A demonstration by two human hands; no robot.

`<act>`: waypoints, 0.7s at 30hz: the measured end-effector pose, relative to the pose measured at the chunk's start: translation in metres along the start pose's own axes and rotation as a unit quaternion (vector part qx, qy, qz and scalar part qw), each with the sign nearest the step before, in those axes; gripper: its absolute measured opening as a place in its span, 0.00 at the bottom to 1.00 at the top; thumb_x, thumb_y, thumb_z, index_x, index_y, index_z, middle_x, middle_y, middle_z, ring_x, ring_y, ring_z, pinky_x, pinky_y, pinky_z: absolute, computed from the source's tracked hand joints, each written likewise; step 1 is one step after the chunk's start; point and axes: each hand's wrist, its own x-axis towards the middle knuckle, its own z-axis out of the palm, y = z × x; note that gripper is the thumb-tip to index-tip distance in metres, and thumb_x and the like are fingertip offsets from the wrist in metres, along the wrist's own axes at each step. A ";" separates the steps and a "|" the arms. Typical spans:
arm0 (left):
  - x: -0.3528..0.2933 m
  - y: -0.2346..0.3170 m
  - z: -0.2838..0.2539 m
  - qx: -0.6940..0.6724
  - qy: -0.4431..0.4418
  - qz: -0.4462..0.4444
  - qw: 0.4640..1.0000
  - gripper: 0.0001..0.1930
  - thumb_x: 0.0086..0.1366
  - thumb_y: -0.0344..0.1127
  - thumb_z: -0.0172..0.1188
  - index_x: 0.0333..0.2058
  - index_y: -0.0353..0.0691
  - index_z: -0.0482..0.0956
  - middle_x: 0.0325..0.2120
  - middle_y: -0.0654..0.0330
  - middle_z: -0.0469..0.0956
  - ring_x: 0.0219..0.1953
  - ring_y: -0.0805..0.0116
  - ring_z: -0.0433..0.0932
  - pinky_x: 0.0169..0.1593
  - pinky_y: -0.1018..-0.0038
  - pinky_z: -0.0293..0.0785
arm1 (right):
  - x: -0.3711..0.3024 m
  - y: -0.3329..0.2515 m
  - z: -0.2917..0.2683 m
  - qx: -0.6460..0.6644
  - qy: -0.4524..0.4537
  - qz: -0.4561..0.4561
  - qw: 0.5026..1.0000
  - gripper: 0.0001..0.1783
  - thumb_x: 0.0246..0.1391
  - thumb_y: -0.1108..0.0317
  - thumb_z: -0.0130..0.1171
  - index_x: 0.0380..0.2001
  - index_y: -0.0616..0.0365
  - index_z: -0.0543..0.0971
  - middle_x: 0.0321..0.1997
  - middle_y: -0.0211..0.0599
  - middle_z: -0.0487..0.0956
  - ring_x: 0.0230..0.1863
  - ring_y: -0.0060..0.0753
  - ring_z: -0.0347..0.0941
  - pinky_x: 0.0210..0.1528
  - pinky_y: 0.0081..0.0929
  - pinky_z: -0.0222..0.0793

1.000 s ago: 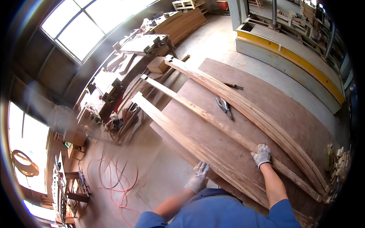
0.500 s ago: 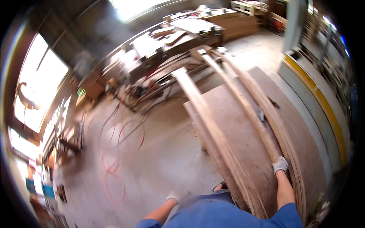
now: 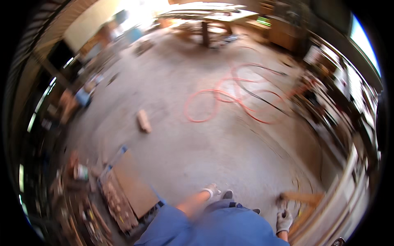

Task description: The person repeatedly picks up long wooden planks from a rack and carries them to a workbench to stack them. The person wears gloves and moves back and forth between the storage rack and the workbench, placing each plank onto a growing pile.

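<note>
My left hand, in a pale work glove, hangs in front of my body over the concrete floor. Its fingers look loosely apart, though blurred, and nothing shows in them. Low on the right, my right hand wears a grey-white glove. Its fingers are curled in, and I see nothing held. Close beside it are long wooden boards, stacked at the right edge. A short wooden piece sticks out from under them, apart from the hand.
Red hose and a dark cable lie coiled on the floor ahead. A wood block lies to the left. A flat brown panel and wood scraps are at lower left. A worktable stands at the far side.
My view has swung left, so the boards now lie at the right edge. My right hand has come off the board it was touching. The hose now lies ahead of me.
</note>
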 end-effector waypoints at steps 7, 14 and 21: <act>0.029 -0.119 -0.027 -0.189 0.103 -0.022 0.976 0.24 0.67 0.49 0.61 0.57 0.43 0.80 0.59 0.49 0.77 0.61 0.52 0.75 0.65 0.60 0.70 | 0.134 -0.036 0.052 -0.149 -0.338 -0.013 0.929 0.20 0.48 0.55 0.68 0.38 0.58 0.83 0.33 0.43 0.83 0.37 0.39 0.82 0.42 0.38 0.78; 0.039 -0.190 0.116 0.007 -0.038 -0.133 0.990 0.23 0.73 0.53 0.49 0.55 0.48 0.83 0.55 0.49 0.80 0.58 0.49 0.78 0.60 0.57 0.74 | 0.302 -0.110 0.093 -0.267 -0.440 -0.070 0.854 0.16 0.53 0.54 0.65 0.34 0.57 0.81 0.32 0.41 0.83 0.34 0.38 0.83 0.37 0.39 0.78; 0.062 -0.085 0.098 -0.140 0.125 -0.192 0.963 0.19 0.72 0.49 0.50 0.53 0.54 0.83 0.49 0.55 0.83 0.54 0.54 0.81 0.56 0.57 0.77 | 0.423 -0.235 0.176 0.051 -0.466 0.090 0.879 0.15 0.57 0.59 0.64 0.24 0.56 0.76 0.19 0.36 0.76 0.22 0.37 0.76 0.25 0.39 0.73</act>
